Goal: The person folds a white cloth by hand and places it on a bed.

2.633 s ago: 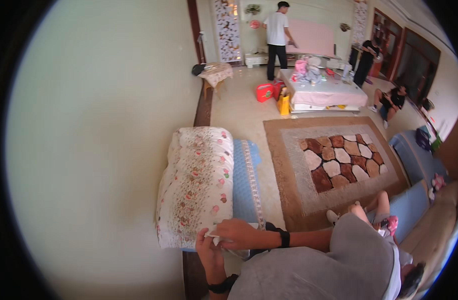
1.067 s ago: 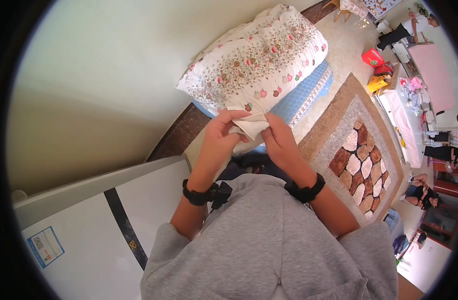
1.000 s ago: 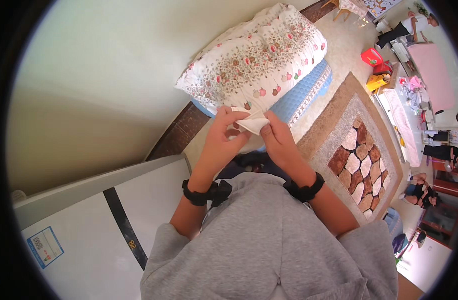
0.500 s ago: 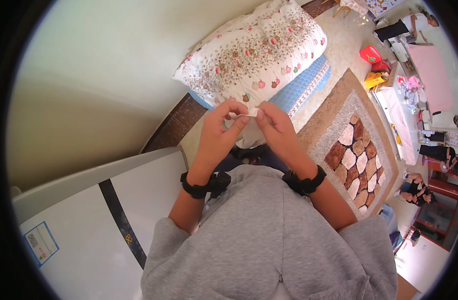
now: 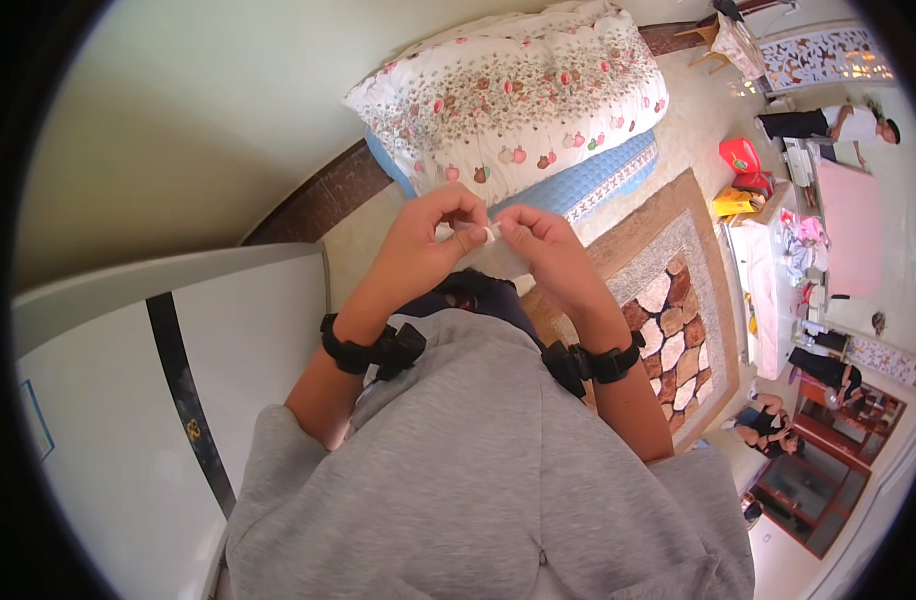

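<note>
In front of my waist, both hands pinch the top edge of a thin, whitish, see-through sheet (image 5: 498, 260) that looks like a plastic bag. My left hand (image 5: 426, 240) grips it between thumb and curled fingers. My right hand (image 5: 553, 250) pinches the same edge just beside, the fingertips nearly meeting. The sheet hangs below the fingers, partly hidden by the right hand. Past my hands lies a plump, folded quilt (image 5: 523, 105) with a flower and apple print, on a blue quilted mat (image 5: 608, 178).
A white appliance or cabinet (image 5: 88, 400) with a dark stripe stands at my left. A brown rug with a stone pattern (image 5: 668, 350) lies to the right. Beyond it are a cluttered table (image 5: 768, 290), red and yellow bags (image 5: 743, 180), and several people, one standing (image 5: 828, 123) at the far right.
My view has turned, so the rug and table sit further left. The sheet's edge, bunched white between my fingers before, now looks thinner and more see-through, and both hands still pinch it.
</note>
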The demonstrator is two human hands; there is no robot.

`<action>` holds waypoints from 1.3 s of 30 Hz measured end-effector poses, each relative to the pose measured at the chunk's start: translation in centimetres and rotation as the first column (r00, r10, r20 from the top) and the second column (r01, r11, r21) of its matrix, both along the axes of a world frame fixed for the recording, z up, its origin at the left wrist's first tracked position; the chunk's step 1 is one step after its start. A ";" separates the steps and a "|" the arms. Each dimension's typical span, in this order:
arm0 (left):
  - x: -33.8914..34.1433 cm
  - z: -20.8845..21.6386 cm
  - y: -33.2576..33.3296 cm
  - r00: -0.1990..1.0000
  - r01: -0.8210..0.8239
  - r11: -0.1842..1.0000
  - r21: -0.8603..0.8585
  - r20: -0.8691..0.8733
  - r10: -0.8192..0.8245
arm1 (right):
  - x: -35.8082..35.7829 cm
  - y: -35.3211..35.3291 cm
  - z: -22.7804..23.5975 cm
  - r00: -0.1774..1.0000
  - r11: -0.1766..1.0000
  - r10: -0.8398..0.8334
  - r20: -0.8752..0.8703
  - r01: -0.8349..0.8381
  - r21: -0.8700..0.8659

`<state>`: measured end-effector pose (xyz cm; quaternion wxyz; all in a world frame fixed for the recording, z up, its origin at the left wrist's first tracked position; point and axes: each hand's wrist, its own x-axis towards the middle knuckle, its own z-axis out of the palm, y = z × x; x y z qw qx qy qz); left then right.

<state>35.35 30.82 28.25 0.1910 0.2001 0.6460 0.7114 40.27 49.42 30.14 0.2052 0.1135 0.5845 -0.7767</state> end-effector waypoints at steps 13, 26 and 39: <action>0.7 0.5 0.9 0.975 -0.120 0.993 0.018 0.190 0.115 | -1.6 -1.2 -0.4 0.935 0.936 -0.328 -0.136 0.341 0.087; 0.4 0.8 1.2 0.943 -0.321 0.946 0.040 0.107 0.315 | -1.9 -2.3 1.6 0.954 0.946 -0.221 -0.201 0.260 0.192; 0.0 -0.6 1.7 0.929 -0.363 0.918 0.162 0.142 0.342 | -1.6 -3.4 1.8 0.855 0.793 -0.004 -0.519 0.319 0.520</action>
